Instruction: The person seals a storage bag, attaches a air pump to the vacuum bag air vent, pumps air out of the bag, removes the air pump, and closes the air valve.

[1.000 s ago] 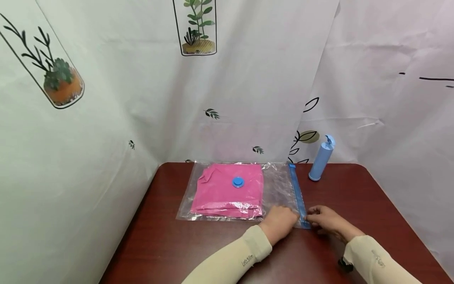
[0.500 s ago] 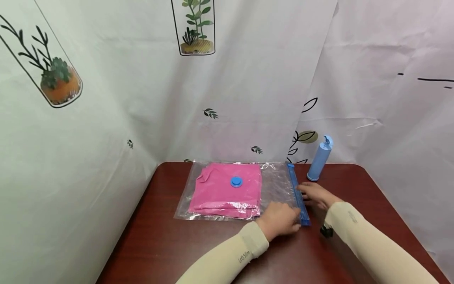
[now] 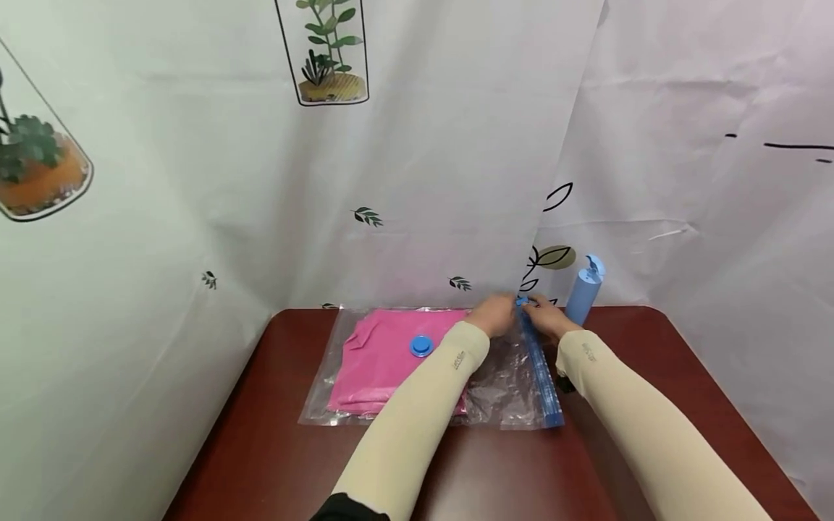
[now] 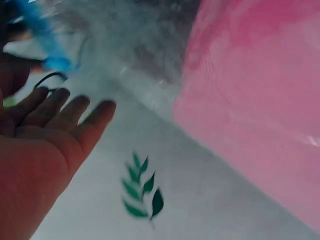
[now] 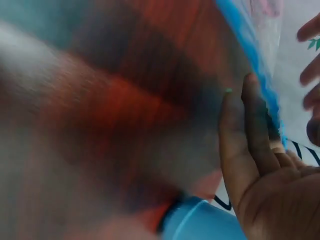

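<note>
Your left hand (image 3: 493, 315) lies with fingers straight and relaxed at the far end of the clear bag (image 3: 502, 376), just above centre of the head view; the left wrist view shows the palm spread, holding nothing. Left of it, the pink cloth (image 3: 384, 358) with its round blue valve (image 3: 420, 346) fills the bag's left part, near the table's (image 3: 274, 449) far edge at the curtain (image 3: 195, 217). Bare tabletop spreads across the lower left. Your right hand (image 3: 543, 315) meets the blue strip (image 3: 541, 376) at its far tip; whether it pinches is unclear. Just right stands a blue pump (image 3: 583, 293), then open table.
</note>
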A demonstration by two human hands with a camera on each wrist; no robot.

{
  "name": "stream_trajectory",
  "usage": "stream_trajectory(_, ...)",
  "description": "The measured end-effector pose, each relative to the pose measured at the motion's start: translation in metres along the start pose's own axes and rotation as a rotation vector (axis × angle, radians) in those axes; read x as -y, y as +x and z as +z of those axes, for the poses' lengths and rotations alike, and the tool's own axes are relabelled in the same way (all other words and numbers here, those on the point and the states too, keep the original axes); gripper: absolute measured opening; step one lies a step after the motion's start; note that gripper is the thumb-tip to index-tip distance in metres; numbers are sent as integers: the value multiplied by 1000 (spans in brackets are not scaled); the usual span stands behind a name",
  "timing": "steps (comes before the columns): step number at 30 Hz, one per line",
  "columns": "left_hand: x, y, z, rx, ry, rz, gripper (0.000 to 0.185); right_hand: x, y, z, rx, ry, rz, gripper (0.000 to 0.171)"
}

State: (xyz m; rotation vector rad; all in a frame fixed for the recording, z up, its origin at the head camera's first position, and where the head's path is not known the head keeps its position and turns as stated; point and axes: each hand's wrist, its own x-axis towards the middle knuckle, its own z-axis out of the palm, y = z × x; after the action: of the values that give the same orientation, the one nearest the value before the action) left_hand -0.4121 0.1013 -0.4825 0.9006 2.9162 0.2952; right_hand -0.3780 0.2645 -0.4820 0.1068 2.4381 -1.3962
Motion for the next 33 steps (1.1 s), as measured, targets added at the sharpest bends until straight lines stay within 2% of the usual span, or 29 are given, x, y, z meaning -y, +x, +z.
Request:
stream_trajectory(3,4,17,6,-12,-91,-33,37,5,9,-4,-29,-98,-39,65)
stream_trajectory(7,13,45,29,-36,-224,-120,36,3,16,-5,-59,-109,-51,58)
stream_trajectory(10,19,61,40,-32,-221,-156,38,-4,31,-4,-105,-137,-86,52)
stream_trajectory(13,19,68,43,-27,-161,-165,38,-12,44,-5,-156,-194,-108,47)
stream_trajectory(15,19,69,42,-35,-136,-170,36,-13,47,-5,-163,-160,-85,44)
stream_trajectory(16,17,67,37,-43,-123,-166,35,-8,42,-6,-153,-126,-65,44)
stream_trajectory(18,18,70,36,-59,-116,-170,35,-2,39,-6,-152,-70,-34,41)
stream_trajectory(20,18,68,33,-89,-128,-172,34,0,35,-5,-155,-37,-30,39)
stream_trajectory(23,21,70,36,-135,-190,-220,31,0,27,-5,-149,-47,-36,45)
stream_trajectory(27,19,65,34,-179,-254,-304,26,-4,9,-1,-94,-50,-9,50)
stream_trajectory(33,21,66,33,-192,-261,-320,24,-19,-32,9,-5,-59,25,41)
